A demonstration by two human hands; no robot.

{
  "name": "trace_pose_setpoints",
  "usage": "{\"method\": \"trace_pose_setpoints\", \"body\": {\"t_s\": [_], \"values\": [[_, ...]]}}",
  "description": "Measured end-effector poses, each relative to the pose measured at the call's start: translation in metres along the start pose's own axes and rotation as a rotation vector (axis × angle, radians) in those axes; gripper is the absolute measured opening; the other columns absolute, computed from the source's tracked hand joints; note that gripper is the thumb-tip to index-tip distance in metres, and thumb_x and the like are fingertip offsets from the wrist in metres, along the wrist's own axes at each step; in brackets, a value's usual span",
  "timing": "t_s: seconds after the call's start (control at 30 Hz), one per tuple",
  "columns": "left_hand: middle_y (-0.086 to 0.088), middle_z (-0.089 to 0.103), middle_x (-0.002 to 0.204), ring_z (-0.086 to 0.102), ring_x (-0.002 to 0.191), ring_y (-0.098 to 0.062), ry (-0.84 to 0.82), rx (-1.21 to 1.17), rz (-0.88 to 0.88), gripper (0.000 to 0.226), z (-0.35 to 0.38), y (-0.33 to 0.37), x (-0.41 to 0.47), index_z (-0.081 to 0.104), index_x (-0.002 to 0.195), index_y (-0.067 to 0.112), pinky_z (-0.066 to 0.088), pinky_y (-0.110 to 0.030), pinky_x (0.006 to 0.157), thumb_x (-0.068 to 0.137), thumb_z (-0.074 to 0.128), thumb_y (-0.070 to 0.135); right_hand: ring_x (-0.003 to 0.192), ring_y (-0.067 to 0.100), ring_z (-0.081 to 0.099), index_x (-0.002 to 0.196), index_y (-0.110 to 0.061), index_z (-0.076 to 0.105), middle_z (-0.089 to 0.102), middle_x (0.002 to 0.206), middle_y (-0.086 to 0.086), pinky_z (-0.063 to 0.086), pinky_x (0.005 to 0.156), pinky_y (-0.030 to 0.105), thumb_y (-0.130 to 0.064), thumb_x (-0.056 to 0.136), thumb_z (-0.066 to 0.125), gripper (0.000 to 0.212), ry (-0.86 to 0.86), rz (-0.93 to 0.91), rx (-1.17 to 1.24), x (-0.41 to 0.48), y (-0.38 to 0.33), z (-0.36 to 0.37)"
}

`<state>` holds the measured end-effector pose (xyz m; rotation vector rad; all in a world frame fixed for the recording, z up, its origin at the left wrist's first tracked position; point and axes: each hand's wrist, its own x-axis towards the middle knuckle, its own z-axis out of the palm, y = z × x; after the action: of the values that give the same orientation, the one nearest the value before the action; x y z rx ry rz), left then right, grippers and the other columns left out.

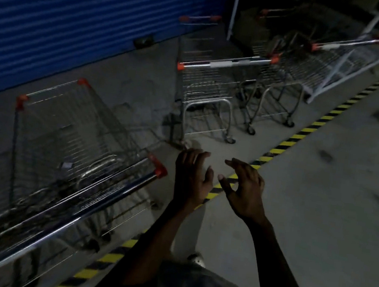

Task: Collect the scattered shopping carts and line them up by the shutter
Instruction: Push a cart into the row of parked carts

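Observation:
A wire shopping cart (68, 150) with orange corner caps stands at the lower left, its chrome handle bar toward me, nose toward the blue shutter (80, 11). A second cart (206, 87) stands ahead in the middle, and a third cart (289, 84) sits right of it. A smaller cart (201, 21) stands farther back by the shutter. My left hand (192, 177) and my right hand (244, 187) hover side by side over the floor, right of the near cart's handle. Both have relaxed, slightly spread fingers and hold nothing.
A yellow-and-black hazard stripe (307, 130) runs diagonally across the concrete floor from lower left to upper right. A white metal frame (356, 57) leans at the far right above the carts. More carts sit in the dark at the back. A small dark object (144, 41) lies by the shutter's base.

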<state>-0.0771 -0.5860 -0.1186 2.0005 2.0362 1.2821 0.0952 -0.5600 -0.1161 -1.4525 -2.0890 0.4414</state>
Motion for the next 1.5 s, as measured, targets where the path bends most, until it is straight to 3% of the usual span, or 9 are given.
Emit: {"method": "trace_pose_setpoints", "body": {"t_s": [0.3,0.47,0.57,0.77,0.93,1.07,1.17,1.4,1.5], "values": [[-0.012,0.061,0.123,0.057,0.119,-0.037,-0.054,-0.021,-0.004,0.029,0.08,0.0,0.06,0.067,0.12,0.009,0.042,-0.05,0.102,0.095,0.058,0.021,0.135,0.019,0.046,0.14,-0.033,0.058,0.056,0.145,-0.006,0.028,0.101,0.037,-0.054,0.097,0.057,0.047,0.002,0.107,0.058,0.048,0.063,-0.01],[-0.013,0.06,0.12,0.055,0.117,-0.037,-0.129,-0.03,-0.036,0.029,0.147,0.001,0.116,0.066,0.116,0.011,0.042,-0.048,0.102,0.092,0.056,0.023,0.134,0.025,0.048,0.141,-0.032,0.057,0.055,0.146,-0.003,0.036,0.103,0.047,-0.059,0.098,0.051,0.05,-0.061,0.089,0.054,0.107,0.104,-0.01],[-0.012,0.059,0.124,0.051,0.123,-0.039,-0.199,-0.011,-0.118,0.027,0.191,-0.007,0.167,0.065,0.118,0.014,0.042,-0.051,0.104,0.092,0.061,0.023,0.137,0.026,0.044,0.143,-0.032,0.056,0.053,0.148,-0.001,0.034,0.105,0.048,-0.062,0.098,0.049,0.054,-0.14,0.057,0.039,0.155,0.138,-0.013],[-0.017,0.058,0.127,0.05,0.121,-0.041,-0.118,0.027,-0.191,0.035,0.243,-0.01,0.312,0.066,0.119,0.008,0.042,-0.046,0.1,0.085,0.07,0.013,0.135,0.028,0.047,0.139,-0.026,0.061,0.058,0.144,0.0,0.037,0.104,0.047,-0.066,0.096,0.043,0.061,-0.116,0.052,-0.001,0.273,0.192,-0.035],[-0.011,0.057,0.131,0.049,0.127,-0.035,-0.035,0.027,-0.182,0.043,0.259,-0.017,0.365,0.067,0.125,0.013,0.043,-0.046,0.105,0.084,0.058,0.023,0.134,0.025,0.044,0.137,-0.027,0.062,0.058,0.142,-0.001,0.035,0.102,0.045,-0.062,0.096,0.047,0.056,-0.172,0.027,0.019,0.338,0.212,-0.03],[-0.012,0.06,0.132,0.047,0.128,-0.032,0.052,0.049,-0.204,0.048,0.268,-0.03,0.386,0.067,0.129,0.012,0.036,-0.041,0.113,0.081,0.065,0.017,0.124,0.026,0.05,0.131,-0.026,0.067,0.064,0.134,0.002,0.045,0.092,0.046,-0.058,0.095,0.05,0.051,-0.131,-0.109,0.015,0.398,0.225,-0.017],[-0.013,0.061,0.136,0.049,0.13,-0.035,0.094,0.154,-0.265,0.049,0.271,-0.052,0.403,0.067,0.13,0.012,0.036,-0.045,0.115,0.085,0.061,0.028,0.126,0.03,0.052,0.133,-0.022,0.066,0.062,0.136,0.006,0.046,0.093,0.047,-0.052,0.096,0.054,0.049,-0.162,-0.2,0.017,0.45,0.233,-0.004],[-0.012,0.07,0.119,0.062,0.116,-0.037,-0.165,0.396,-0.498,0.06,0.257,-0.136,0.45,0.073,0.119,0.019,0.042,-0.054,0.107,0.085,0.036,0.051,0.125,0.041,0.054,0.135,-0.01,0.063,0.06,0.134,0.021,0.045,0.1,0.056,-0.054,0.092,0.047,0.064,-0.237,-0.348,0.004,0.546,0.236,0.026],[-0.011,0.07,0.105,0.065,0.104,-0.036,-0.177,0.547,-0.444,0.047,0.261,-0.158,0.443,0.071,0.112,0.02,0.043,-0.053,0.102,0.092,0.043,0.052,0.121,0.041,0.053,0.136,-0.008,0.063,0.061,0.128,0.022,0.047,0.097,0.055,-0.05,0.091,0.052,0.062,-0.268,-0.396,0.02,0.572,0.247,0.053]]}}
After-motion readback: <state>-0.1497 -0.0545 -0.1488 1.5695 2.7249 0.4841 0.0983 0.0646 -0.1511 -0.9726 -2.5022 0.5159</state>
